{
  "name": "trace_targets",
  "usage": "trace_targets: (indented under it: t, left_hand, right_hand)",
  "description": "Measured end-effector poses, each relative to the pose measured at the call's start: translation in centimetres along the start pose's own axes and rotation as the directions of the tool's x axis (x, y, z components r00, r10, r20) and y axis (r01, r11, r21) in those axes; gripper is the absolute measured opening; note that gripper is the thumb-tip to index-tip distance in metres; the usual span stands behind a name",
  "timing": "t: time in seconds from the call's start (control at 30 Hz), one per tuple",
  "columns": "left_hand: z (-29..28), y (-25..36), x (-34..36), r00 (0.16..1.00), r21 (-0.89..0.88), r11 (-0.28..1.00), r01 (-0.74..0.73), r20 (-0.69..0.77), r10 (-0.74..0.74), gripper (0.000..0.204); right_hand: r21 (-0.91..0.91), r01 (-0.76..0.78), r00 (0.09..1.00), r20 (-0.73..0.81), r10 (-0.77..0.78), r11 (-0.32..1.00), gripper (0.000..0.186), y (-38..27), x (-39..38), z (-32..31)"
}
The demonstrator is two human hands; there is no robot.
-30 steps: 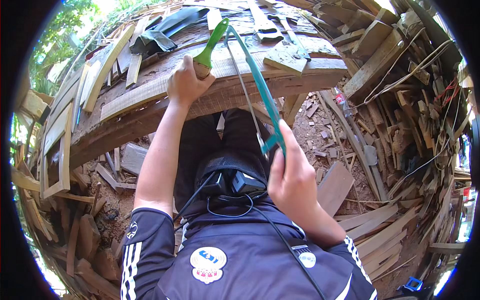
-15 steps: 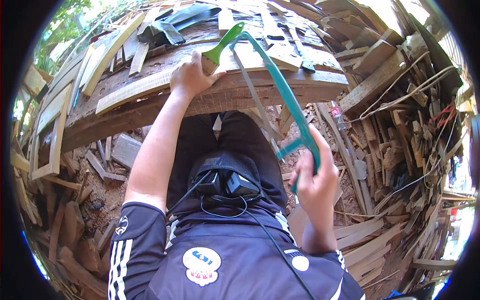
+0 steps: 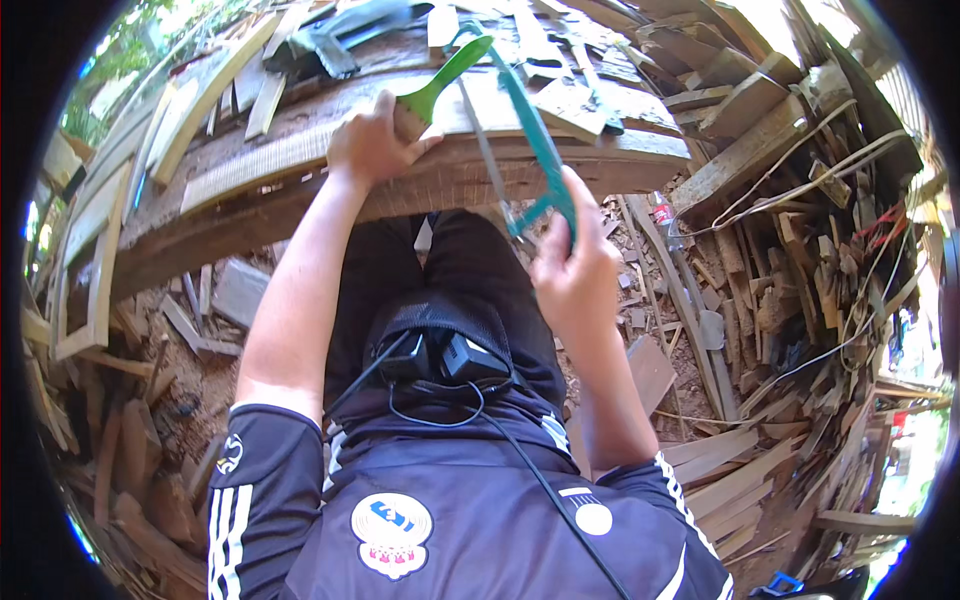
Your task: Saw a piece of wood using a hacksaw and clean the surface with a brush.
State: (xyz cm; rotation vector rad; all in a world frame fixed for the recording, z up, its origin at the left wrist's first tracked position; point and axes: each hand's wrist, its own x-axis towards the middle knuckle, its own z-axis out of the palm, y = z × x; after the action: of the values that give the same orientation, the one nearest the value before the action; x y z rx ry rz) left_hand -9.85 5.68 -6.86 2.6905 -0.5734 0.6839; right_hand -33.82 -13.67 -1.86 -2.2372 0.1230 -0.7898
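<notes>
My left hand (image 3: 372,145) is closed around a green-handled paintbrush (image 3: 447,76), resting at the front edge of the wooden bench (image 3: 255,240), by a pale board (image 3: 250,168). The brush handle tilts up to the right. My right hand (image 3: 578,245) grips the handle of a teal hacksaw (image 3: 531,115), held lengthwise away from me. Its thin blade (image 3: 480,135) lies just right of the brush and crosses the board's edge; whether it touches the brush is hard to tell.
Planks and a dark tool (image 3: 315,52) lie on the bench, with a small hammer-like tool (image 3: 585,70) at right. Tall piles of scrap wood and loose cord (image 3: 780,205) crowd the right side. Offcuts and sawdust cover the ground (image 3: 190,370) around my legs.
My right hand drew the hacksaw back and rightward, then pushed it forward, up and leftward since half a second ago. My left hand and brush stay near the board edge, shifting slightly.
</notes>
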Motion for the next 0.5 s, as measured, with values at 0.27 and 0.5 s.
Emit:
trace_targets:
  t: [0.27,0.5]
  left_hand:
    - [-0.1,0.8,-0.3,1.000,0.067,0.998,0.011,-0.015,-0.010,0.091]
    - [0.3,0.3,-0.5,0.993,0.053,0.998,-0.021,-0.115,0.027,0.088]
  right_hand:
    - [-0.098,0.162,0.985,-0.041,-0.166,0.982,0.051,-0.1,-2.3,-2.2]
    - [0.034,0.022,1.000,-0.001,-0.022,0.999,0.049,3.3,-0.4,1.7]
